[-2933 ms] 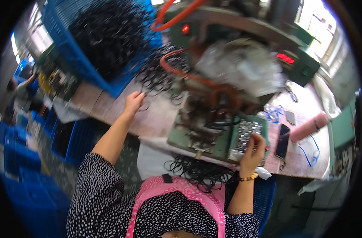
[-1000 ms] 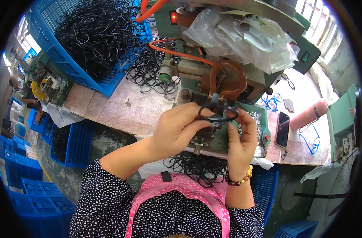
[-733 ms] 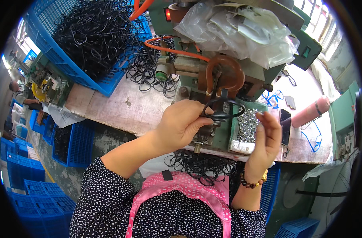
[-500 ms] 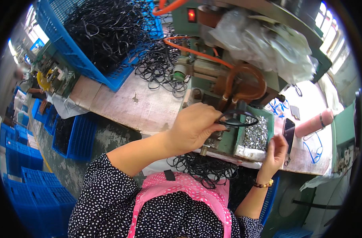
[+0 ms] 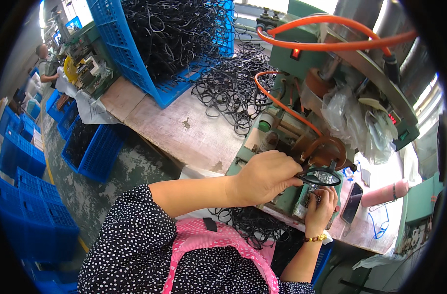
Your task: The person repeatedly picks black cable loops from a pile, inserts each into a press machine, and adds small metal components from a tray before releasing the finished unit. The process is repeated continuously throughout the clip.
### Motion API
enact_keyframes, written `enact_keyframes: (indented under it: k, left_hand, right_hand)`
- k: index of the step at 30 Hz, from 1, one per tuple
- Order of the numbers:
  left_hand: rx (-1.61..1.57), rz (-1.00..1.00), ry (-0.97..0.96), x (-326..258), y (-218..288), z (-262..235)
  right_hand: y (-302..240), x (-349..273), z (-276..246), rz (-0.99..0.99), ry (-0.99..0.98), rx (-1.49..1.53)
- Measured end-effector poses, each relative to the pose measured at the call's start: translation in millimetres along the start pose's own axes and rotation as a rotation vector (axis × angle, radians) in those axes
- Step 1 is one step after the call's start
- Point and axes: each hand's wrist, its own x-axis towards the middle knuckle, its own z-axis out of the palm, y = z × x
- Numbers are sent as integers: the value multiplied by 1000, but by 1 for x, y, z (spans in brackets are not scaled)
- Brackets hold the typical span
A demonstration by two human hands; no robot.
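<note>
My left hand (image 5: 267, 179) is closed, pinching a black cord loop (image 5: 307, 178) between thumb and fingers. The loop hangs out to the right, over a green tray (image 5: 298, 208) of small silvery metal pieces (image 5: 326, 177). Down in that tray is my right hand (image 5: 320, 210), its fingers curled among the pieces. Whatever those fingertips grip is too small to make out. Just beyond both hands stands a green machine (image 5: 287, 54) with a brown ring-shaped part (image 5: 342, 149) close to the loop.
A blue crate (image 5: 135, 63) full of black cords stands on the table, with loose cords (image 5: 233, 85) beside it. More cords (image 5: 250, 225) lie near my lap. Orange hoses (image 5: 331, 46) cross the machine. A phone (image 5: 352, 203) and pink bottle (image 5: 385, 193) are at the right.
My right hand has moved from the tray's right edge into the metal pieces, its fingers curling. My left hand keeps hold of the loop. The view has shifted, showing more of the machine's upper part.
</note>
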Motion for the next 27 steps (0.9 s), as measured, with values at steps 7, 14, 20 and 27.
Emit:
enact_keyframes:
  k: [7,14,20,27]
  left_hand:
    - [422,54,175,-45,-47,-40]
    - [-288,-1366,625,-96,-193,-35]
    - [-760,-1389,693,-99,-243,-44]
    - [104,-1191,350,-126,-234,-102]
  right_hand:
    - [-1,-2,10,-30,203,102]
    - [-3,-10,11,72,304,213]
    - [-2,-15,13,199,339,356]
    - [2,-17,15,167,365,368]
